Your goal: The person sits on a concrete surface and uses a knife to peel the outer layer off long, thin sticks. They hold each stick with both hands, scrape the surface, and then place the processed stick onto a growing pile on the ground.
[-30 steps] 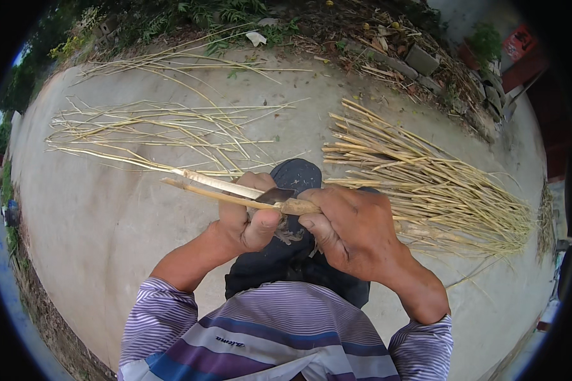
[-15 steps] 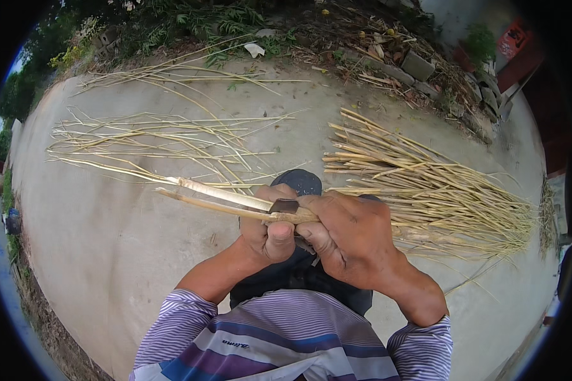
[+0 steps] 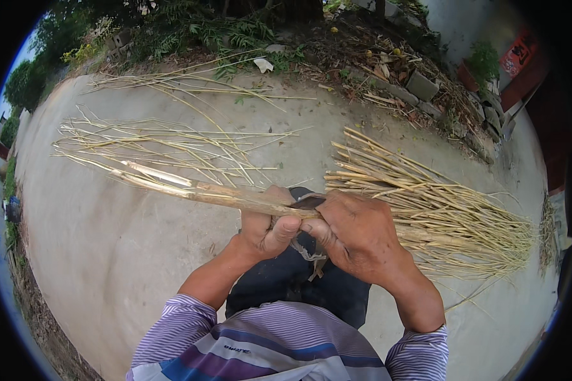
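The stalk (image 3: pixel 232 198) lies between and across the two hands, slanting from its raised-looking left end down to the right, above the person's lap. The left hand (image 3: pixel 260 227) is closed around its right part, with the fingers mostly behind it and the thumb along the near side. The right hand (image 3: pixel 362 235) is curled tight at the right end, knuckles up, its thumb pressed on the near side just beside the left thumb; a dark blade (image 3: pixel 308 202) juts from this grip over the stalk, and its handle is hidden. Toward the left, the stalk shows as two lengths side by side, the upper one baring a pale inner face. Pale scraps (image 3: pixel 307 253) hang below the hands, in front of the dark trousers (image 3: pixel 292 279). At the upper right, a reddish pot (image 3: pixel 467 76) holds a green plant (image 3: pixel 484 60). Thin sticks (image 3: pixel 152 135) lie loosely crossed on the pale ground (image 3: pixel 127 267) beyond the left hand; the stalk's left end overlaps them in view, and whether it touches them cannot be told. More sticks (image 3: pixel 184 82) lie farther off, near a white scrap (image 3: pixel 264 65) and leafy plants (image 3: pixel 235 32). A thick spread of stalks (image 3: pixel 432 213) fans out to the right; the right hand and wrist hide part of its near left side. Past it, a grey block (image 3: pixel 421 86) sits among dry litter (image 3: pixel 375 66).
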Demonstrator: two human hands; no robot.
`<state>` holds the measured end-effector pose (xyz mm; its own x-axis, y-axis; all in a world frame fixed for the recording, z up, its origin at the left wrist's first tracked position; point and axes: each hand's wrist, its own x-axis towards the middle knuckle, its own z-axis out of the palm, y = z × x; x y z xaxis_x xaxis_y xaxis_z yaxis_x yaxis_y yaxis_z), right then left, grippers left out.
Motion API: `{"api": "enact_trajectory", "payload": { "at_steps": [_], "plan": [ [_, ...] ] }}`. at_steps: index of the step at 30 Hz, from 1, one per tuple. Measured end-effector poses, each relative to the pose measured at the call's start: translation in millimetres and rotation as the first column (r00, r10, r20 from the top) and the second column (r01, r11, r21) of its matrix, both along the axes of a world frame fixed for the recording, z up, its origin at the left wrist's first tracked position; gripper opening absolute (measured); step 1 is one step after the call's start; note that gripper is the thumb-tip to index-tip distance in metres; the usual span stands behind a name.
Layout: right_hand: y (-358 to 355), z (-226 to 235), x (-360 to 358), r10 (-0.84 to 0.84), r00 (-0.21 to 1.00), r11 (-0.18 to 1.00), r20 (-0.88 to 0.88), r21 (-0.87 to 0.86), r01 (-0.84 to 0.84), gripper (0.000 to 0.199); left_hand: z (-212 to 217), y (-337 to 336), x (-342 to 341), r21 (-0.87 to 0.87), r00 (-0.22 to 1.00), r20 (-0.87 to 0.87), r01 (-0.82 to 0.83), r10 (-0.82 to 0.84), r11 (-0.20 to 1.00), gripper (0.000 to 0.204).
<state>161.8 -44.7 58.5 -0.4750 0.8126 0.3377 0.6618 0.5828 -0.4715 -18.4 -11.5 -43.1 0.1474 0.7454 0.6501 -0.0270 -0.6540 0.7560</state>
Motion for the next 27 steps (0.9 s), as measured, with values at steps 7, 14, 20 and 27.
{"api": "enact_trajectory", "payload": {
  "at_steps": [7, 14, 20, 27],
  "plan": [
    [1, -4, 26, -0.114, 0.992, 0.993, -0.058, -0.05, 0.111, 0.017, 18, 11, -24, -0.266, 0.967, 0.254, 0.082, -0.013, 0.96, 0.062],
    [-4, 2, 18, -0.097, 0.991, 0.994, -0.092, -0.055, 0.093, 0.02, 17, 4, -9, -0.176, 0.998, 0.043, 0.053, -0.046, 0.983, 0.055],
    [-19, 3, 9, -0.121, 0.99, 0.993, -0.074, 0.001, 0.121, 0.021, 12, -13, 20, -0.092, 0.948, 0.318, 0.068, -0.035, 0.993, 0.053],
    [-29, 3, 2, -0.114, 0.991, 0.988, -0.075, 0.093, 0.121, 0.02, 16, 2, -18, 0.001, 0.979, -0.14, 0.152, -0.15, 0.988, 0.049]
  ]
}}
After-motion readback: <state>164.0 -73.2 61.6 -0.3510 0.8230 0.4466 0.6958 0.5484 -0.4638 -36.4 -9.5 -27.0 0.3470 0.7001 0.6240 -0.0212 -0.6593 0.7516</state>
